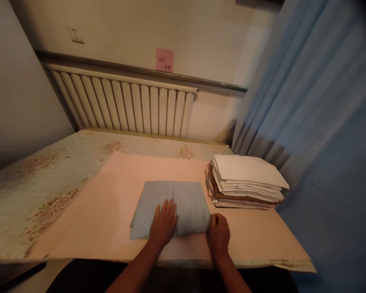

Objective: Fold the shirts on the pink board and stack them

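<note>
A folded light blue cloth (186,199) lies in front of me on a pale pink sheet (110,211). My left hand (164,223) rests on the cloth near its front middle, fingers stretched out and slightly spread. At the cloth's front right corner, my right hand (218,234) is closed, its fingers curled on the edge there. The fingertips of that hand are partly hidden. To the right of the cloth sits a stack of folded cloths (247,179), white on top with brown and other colours lower down.
The pink sheet covers part of a flowered tablecloth (51,162). Behind stands a white radiator (125,101) below a pipe, with a pink paper note (164,60) above. A blue curtain (308,93) hangs close on the right. A wall socket (76,36) is at upper left.
</note>
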Motion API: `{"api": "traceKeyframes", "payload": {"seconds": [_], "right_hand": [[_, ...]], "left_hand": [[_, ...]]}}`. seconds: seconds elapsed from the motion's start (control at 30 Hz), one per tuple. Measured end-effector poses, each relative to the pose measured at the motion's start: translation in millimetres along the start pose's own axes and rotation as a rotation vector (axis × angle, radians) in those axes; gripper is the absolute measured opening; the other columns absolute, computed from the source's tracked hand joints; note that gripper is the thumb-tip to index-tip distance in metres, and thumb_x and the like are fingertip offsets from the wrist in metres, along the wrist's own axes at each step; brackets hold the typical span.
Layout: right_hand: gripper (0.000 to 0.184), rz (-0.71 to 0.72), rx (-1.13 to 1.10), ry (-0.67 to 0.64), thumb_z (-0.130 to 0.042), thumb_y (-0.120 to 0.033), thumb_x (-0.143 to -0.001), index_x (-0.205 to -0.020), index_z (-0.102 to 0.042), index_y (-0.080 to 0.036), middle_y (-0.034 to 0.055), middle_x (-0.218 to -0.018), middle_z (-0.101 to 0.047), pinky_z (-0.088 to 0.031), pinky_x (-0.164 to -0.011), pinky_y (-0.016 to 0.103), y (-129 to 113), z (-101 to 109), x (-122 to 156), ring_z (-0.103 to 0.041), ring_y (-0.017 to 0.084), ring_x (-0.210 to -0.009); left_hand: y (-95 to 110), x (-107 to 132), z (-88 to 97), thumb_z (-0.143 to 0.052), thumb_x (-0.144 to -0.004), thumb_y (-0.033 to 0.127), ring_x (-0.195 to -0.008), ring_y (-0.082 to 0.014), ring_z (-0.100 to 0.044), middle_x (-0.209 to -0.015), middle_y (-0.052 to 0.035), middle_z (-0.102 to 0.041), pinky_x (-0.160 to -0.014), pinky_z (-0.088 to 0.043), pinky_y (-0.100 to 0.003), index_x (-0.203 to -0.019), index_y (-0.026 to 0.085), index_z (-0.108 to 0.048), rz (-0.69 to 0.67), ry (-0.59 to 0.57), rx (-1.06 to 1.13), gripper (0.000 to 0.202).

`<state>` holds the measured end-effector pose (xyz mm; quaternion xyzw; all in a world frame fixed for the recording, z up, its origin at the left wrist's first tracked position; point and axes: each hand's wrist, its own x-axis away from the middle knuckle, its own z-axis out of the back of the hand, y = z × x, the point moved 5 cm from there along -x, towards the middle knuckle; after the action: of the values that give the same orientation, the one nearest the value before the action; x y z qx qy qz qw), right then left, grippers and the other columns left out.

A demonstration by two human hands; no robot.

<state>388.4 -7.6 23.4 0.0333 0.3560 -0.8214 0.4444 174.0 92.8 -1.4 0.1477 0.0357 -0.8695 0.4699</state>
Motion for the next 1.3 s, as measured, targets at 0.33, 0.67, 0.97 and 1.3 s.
{"api": "traceKeyframes", "payload": {"seconds": [0.33,0.67,0.97,1.3], "right_hand": [[0.041,0.616,-0.01,-0.167,-0.035,-0.02,-0.093,-0.127,-0.056,-0.012,0.0154,-0.135,-0.054,-0.033,-0.11,0.042,-74.9,-60.8,14.5,-0.043,0.024,-0.131],[0.051,0.589,0.158,-0.371,-0.048,-0.043,-0.092,-0.139,-0.045,-0.024,0.0066,-0.151,-0.038,-0.021,-0.114,0.05,-70.6,-80.0,7.0,-0.027,0.028,-0.142],[0.053,0.554,0.204,-0.39,-0.049,-0.039,-0.091,-0.141,-0.044,-0.022,0.007,-0.152,-0.036,-0.021,-0.113,0.052,-57.8,-72.3,3.7,-0.027,0.03,-0.141],[0.052,0.577,0.217,-0.398,-0.044,-0.039,-0.094,-0.141,-0.043,-0.019,0.0079,-0.152,-0.036,-0.02,-0.115,0.048,-41.1,-67.9,4.7,-0.027,0.028,-0.142]], "left_hand": [[-0.3,0.8,1.8,-0.036,-0.093,0.029,-0.142,-0.0274,-0.028,-0.151,-0.0056,-0.039,-0.112,-0.025,-0.055,-0.141,0.024,-0.042,-0.008,-0.003,0.008,0.049],[-3.9,1.1,-5.7,-0.038,-0.093,0.032,-0.143,-0.0269,-0.025,-0.153,-0.0045,-0.037,-0.113,-0.024,-0.054,-0.143,0.027,-0.039,-0.029,0.0,0.01,0.05],[-45.9,15.1,4.2,-0.035,-0.095,0.044,-0.143,-0.0277,-0.024,-0.154,-0.0047,-0.033,-0.114,-0.02,-0.053,-0.146,0.023,-0.033,0.059,-0.044,0.029,0.055],[-77.8,27.6,7.7,-0.032,-0.096,0.048,-0.143,-0.0279,-0.024,-0.153,-0.0045,-0.035,-0.116,-0.018,-0.05,-0.145,0.022,-0.037,0.11,-0.07,0.016,0.056]]}}
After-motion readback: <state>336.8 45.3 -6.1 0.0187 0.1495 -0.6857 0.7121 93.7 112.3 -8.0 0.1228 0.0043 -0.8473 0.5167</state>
